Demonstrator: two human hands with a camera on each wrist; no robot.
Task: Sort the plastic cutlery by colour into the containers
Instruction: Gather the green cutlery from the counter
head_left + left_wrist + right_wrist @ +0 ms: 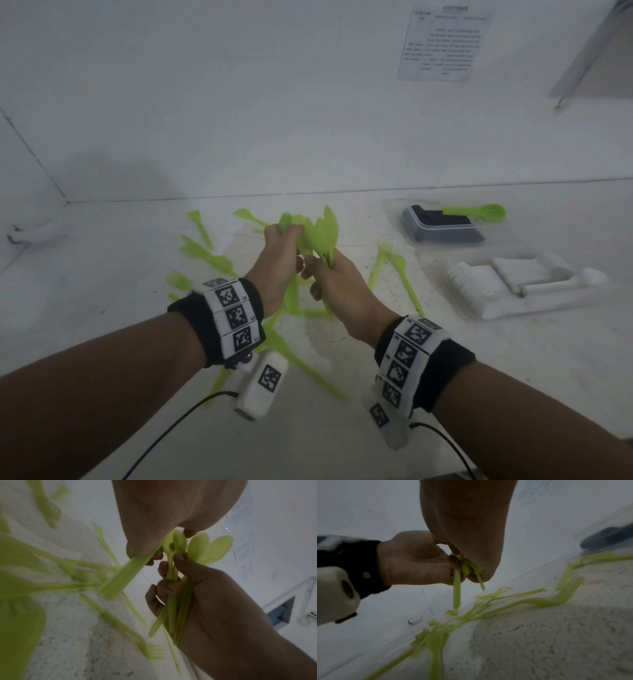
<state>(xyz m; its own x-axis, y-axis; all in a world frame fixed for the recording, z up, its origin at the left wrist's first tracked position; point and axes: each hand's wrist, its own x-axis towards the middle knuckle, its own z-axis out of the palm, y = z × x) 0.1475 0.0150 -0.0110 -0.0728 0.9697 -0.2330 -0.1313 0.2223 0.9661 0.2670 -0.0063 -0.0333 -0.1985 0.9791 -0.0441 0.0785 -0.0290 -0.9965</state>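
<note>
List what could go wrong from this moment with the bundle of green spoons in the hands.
1. The right hand grips a fanned bunch of green spoons by the handles alone while the left hand adds more; loose ones might slip out onto the table.
2. Green forks lie scattered and crossed under both hands, so a dropped spoon would likely tangle among them.
3. The dark container already has a green spoon lying across its rim, which could be knocked off.

Matt plastic on a rough, speckled surface [342,428]

Green spoons [323,229] in both hands: thin, smooth, slightly translucent plastic. Below hands, surface looks gritty & scuffed. Right of hands, clear glossy plastic container [445,240]; white tray [479,308] w/ matt finish. Wristbands [191,318]: black cloth.
</note>
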